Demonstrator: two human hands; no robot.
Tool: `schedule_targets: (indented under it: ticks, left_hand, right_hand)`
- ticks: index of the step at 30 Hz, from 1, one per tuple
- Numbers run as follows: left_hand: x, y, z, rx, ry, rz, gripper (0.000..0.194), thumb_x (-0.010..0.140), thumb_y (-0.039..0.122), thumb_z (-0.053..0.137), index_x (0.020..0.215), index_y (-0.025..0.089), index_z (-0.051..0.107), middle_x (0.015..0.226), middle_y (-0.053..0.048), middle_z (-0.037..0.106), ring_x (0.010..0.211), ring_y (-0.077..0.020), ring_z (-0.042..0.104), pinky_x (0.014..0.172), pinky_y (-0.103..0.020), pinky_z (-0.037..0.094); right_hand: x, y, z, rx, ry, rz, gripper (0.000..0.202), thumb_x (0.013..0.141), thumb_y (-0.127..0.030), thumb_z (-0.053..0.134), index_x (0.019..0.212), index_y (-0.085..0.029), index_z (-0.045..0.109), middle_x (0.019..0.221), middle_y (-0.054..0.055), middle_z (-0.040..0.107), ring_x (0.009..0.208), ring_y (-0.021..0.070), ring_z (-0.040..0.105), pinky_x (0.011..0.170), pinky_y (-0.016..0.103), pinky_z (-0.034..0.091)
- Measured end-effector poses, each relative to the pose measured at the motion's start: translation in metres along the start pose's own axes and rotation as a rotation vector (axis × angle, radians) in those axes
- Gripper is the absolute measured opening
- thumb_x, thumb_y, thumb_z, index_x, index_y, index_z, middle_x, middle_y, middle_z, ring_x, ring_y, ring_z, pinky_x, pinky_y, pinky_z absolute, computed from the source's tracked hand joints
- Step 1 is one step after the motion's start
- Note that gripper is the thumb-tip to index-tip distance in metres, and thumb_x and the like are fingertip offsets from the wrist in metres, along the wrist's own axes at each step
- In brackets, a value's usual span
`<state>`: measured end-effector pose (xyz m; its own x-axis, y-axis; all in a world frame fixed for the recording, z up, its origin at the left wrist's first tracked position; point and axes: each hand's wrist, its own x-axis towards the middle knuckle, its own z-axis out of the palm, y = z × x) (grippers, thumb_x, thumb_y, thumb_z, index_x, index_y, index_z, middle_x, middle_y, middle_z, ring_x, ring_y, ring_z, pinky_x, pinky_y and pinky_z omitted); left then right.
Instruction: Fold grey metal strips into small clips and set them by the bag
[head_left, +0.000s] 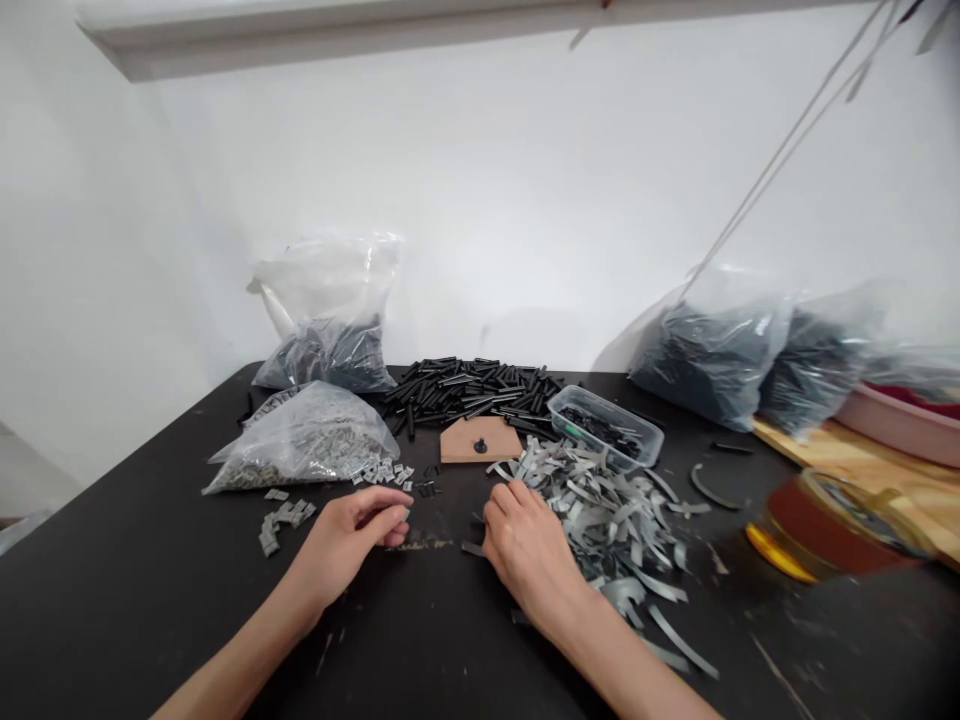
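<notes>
**Hands at the strip pile, black table**

Landmark: wooden jig [480, 440], mid-table.

Nearest: right hand [529, 548], just in front of the jig and slightly right, palm down, fingers curled at the left edge of the strip pile [615, 510]. Fingertips hidden under the hand; cannot tell whether a strip is pinched or merely touched.

Left hand [352, 540], in front and left of the jig, fingers drawn together toward the thumb as if nipping something small. Nothing visible between the tips; grip contents not readable.

Left of the jig: loose grey clips [285, 518] scattered on the table [150, 600], beside a clip bag [307, 435].

Right of the jig: clear tub [606, 427] with small dark parts.

Behind the jig: heap of black tubes [472, 388]. Farther back, more bags against the wall.

Handling judgement, strips: thin, flat, curved, looking light and springy. Likely flexible rather than brittle. Tangled in the pile, so apt to drag neighbours along. Best taken by one free end at the pile edge, pinched thumb to forefinger across the flat faces. Edges possibly sharp.
</notes>
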<state>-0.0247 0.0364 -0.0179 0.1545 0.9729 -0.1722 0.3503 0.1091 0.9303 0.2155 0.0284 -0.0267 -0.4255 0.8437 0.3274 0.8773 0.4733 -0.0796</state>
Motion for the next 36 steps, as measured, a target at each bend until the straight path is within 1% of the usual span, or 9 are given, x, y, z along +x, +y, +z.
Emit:
schedule_targets:
  ticks: [3, 5, 9, 14, 17, 22, 30, 34, 36]
  left_hand:
    - [-0.006, -0.001, 0.005, -0.308, -0.090, -0.084, 0.034, 0.081, 0.040, 0.068, 0.105, 0.015, 0.066, 0.091, -0.005, 0.067, 0.085, -0.0148, 0.063, 0.083, -0.026, 0.052]
    - [-0.011, 0.001, 0.009, -0.420, -0.127, -0.120, 0.032, 0.079, 0.037, 0.072, 0.102, 0.015, 0.066, 0.090, -0.005, 0.066, 0.085, -0.0136, 0.063, 0.081, -0.024, 0.052]
    - [-0.018, 0.006, 0.016, -0.546, -0.176, -0.158, 0.027, 0.076, 0.032, 0.076, 0.097, 0.016, 0.068, 0.089, -0.005, 0.067, 0.081, -0.0116, 0.063, 0.074, -0.020, 0.052]
    - [-0.025, 0.013, 0.019, -0.624, -0.227, -0.160, 0.021, 0.075, 0.027, 0.077, 0.090, 0.015, 0.070, 0.081, -0.003, 0.066, 0.075, -0.0097, 0.062, 0.067, -0.016, 0.050]
    - [-0.027, 0.016, 0.019, -0.618, -0.244, -0.155, 0.021, 0.074, 0.028, 0.078, 0.089, 0.014, 0.071, 0.080, -0.004, 0.066, 0.074, -0.0100, 0.062, 0.066, -0.017, 0.050]
    - [-0.029, 0.019, 0.019, -0.556, -0.245, -0.158, 0.026, 0.074, 0.032, 0.078, 0.091, 0.013, 0.072, 0.080, -0.006, 0.068, 0.075, -0.0126, 0.064, 0.069, -0.020, 0.053]
    - [-0.028, 0.013, 0.020, -0.409, -0.293, -0.115, 0.029, 0.076, 0.034, 0.075, 0.096, 0.013, 0.073, 0.084, -0.008, 0.071, 0.077, -0.0155, 0.066, 0.073, -0.024, 0.055]
    - [-0.027, 0.014, 0.020, -0.343, -0.266, -0.104, 0.030, 0.076, 0.035, 0.074, 0.096, 0.013, 0.074, 0.085, -0.009, 0.071, 0.077, -0.0176, 0.067, 0.076, -0.027, 0.056]
    - [-0.027, 0.018, 0.021, -0.325, -0.273, -0.103, 0.030, 0.074, 0.034, 0.075, 0.095, 0.013, 0.075, 0.089, -0.009, 0.071, 0.079, -0.0187, 0.067, 0.077, -0.028, 0.056]
  right_hand:
    - [-0.003, -0.003, -0.004, 0.355, 0.061, 0.076, 0.013, 0.081, -0.002, 0.057, 0.082, -0.015, 0.056, 0.083, 0.002, 0.055, 0.080, 0.0180, 0.050, 0.071, 0.031, 0.037]
    - [-0.006, -0.008, -0.012, 0.620, 0.045, 0.131, 0.014, 0.081, -0.003, 0.057, 0.084, -0.017, 0.054, 0.081, -0.001, 0.056, 0.075, 0.0138, 0.052, 0.069, 0.027, 0.037]
    - [-0.010, -0.021, -0.025, 1.014, -0.061, 0.180, 0.007, 0.088, -0.012, 0.053, 0.084, -0.018, 0.052, 0.079, -0.002, 0.059, 0.074, 0.0123, 0.054, 0.066, 0.023, 0.039]
    - [-0.011, -0.029, -0.026, 1.426, -0.254, 0.217, 0.008, 0.094, -0.022, 0.051, 0.090, -0.015, 0.053, 0.075, 0.002, 0.064, 0.071, 0.0146, 0.058, 0.066, 0.024, 0.041]
    - [-0.011, -0.029, -0.024, 1.518, -0.282, 0.233, 0.011, 0.092, -0.023, 0.055, 0.089, -0.013, 0.053, 0.072, 0.005, 0.065, 0.068, 0.0159, 0.060, 0.065, 0.025, 0.041]
    - [-0.010, -0.027, -0.021, 1.536, -0.276, 0.244, 0.014, 0.090, -0.025, 0.060, 0.086, -0.012, 0.055, 0.069, 0.005, 0.064, 0.064, 0.0147, 0.059, 0.062, 0.024, 0.041]
    - [-0.009, -0.028, -0.021, 1.576, -0.299, 0.250, 0.022, 0.087, -0.031, 0.066, 0.083, -0.011, 0.057, 0.066, 0.004, 0.063, 0.060, 0.0139, 0.059, 0.061, 0.023, 0.043]
    - [-0.010, -0.028, -0.017, 1.597, -0.270, 0.278, 0.025, 0.085, -0.034, 0.069, 0.084, -0.011, 0.059, 0.069, 0.004, 0.062, 0.063, 0.0144, 0.060, 0.062, 0.024, 0.044]
    - [-0.011, -0.028, -0.014, 1.628, -0.258, 0.301, 0.028, 0.081, -0.035, 0.073, 0.083, -0.011, 0.059, 0.069, 0.003, 0.061, 0.062, 0.0149, 0.061, 0.062, 0.025, 0.045]
